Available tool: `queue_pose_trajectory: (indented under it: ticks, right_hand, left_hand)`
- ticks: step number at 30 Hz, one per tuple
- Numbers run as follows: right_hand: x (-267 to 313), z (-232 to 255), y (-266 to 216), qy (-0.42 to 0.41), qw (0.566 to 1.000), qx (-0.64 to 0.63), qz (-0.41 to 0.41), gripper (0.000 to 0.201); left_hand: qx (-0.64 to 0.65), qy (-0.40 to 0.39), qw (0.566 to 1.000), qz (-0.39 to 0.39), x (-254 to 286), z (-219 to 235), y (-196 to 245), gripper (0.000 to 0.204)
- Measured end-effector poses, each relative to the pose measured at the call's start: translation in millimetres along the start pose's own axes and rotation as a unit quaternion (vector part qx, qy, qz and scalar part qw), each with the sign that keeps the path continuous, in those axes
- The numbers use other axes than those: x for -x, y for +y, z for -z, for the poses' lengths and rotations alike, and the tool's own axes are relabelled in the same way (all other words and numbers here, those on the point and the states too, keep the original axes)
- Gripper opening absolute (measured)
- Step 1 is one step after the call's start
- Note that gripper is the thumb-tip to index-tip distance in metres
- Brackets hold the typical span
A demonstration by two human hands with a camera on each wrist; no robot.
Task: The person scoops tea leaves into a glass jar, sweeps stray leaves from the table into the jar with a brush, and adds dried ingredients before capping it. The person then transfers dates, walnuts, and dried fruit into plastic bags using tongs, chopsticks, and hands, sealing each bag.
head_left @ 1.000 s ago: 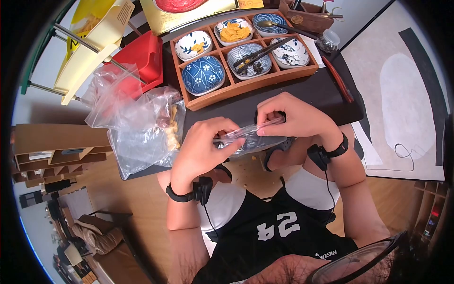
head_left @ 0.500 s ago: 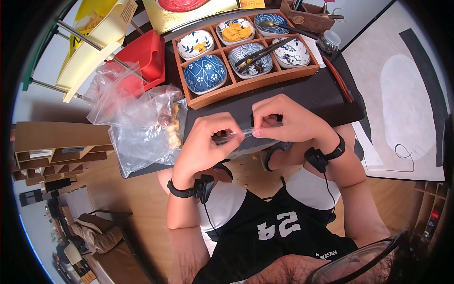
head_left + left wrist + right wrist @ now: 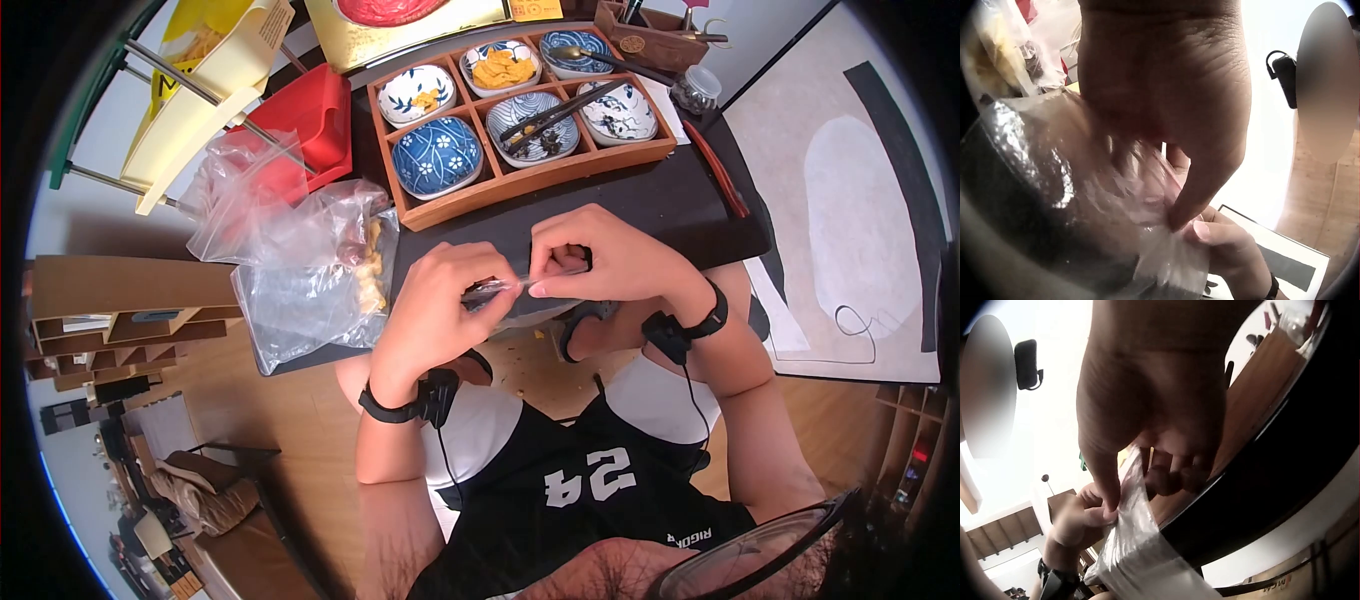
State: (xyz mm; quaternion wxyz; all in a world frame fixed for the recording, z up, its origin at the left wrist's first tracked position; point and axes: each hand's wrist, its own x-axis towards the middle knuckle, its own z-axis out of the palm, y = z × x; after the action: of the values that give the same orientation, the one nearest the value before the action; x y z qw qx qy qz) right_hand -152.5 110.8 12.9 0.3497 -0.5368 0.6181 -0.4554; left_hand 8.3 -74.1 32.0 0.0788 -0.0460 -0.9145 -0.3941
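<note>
A clear plastic bag (image 3: 1172,262) is pinched along its edge by both hands, over the front edge of the table. My left hand (image 3: 445,305) grips it between thumb and curled fingers. My right hand (image 3: 610,255) pinches it close beside, the two sets of fingertips nearly touching. In the right wrist view the bag (image 3: 1141,550) hangs down from the fingers. Other clear bags (image 3: 290,300), one with yellowish pieces inside, lie on the table to the left of my left hand.
Behind the hands, a wooden tray (image 3: 520,180) holds several patterned bowls, with dark tongs (image 3: 560,115) and a spoon (image 3: 580,52) across some. A red bin (image 3: 320,120) stands at left, a jar (image 3: 697,88) and red tool (image 3: 715,170) at right.
My hands have drawn together along the bag's edge, so that less of it shows between them. The pinch of both hands is kept.
</note>
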Motion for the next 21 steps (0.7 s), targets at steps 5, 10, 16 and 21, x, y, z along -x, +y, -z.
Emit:
queue_pose_trajectory:
  ticks: [5, 10, 16, 21]
  right_hand:
    - [1.0, 7.1, -3.4, -0.001, 1.0, 0.0, -0.026, 0.016]
    - [-1.2, -0.8, 4.2, 0.015, 0.998, -0.048, 0.03, 0.013]
    - [-2.0, -2.2, -0.1, 0.014, 0.999, -0.039, 0.004, 0.014]
    - [3.4, 6.7, -3.1, 0.015, 0.999, -0.018, -0.022, 0.015]
  left_hand:
    - [0.056, 0.009, 0.998, 0.021, 0.0, 0.4, -6.2, 0.01]
    - [0.061, -0.011, 0.997, 0.035, -1.0, 5.7, -2.3, 0.011]
    - [-0.005, 0.009, 0.999, 0.041, 0.2, 1.1, 8.6, 0.009]
    - [0.025, 0.013, 1.0, 0.002, -0.6, 2.7, -4.0, 0.009]
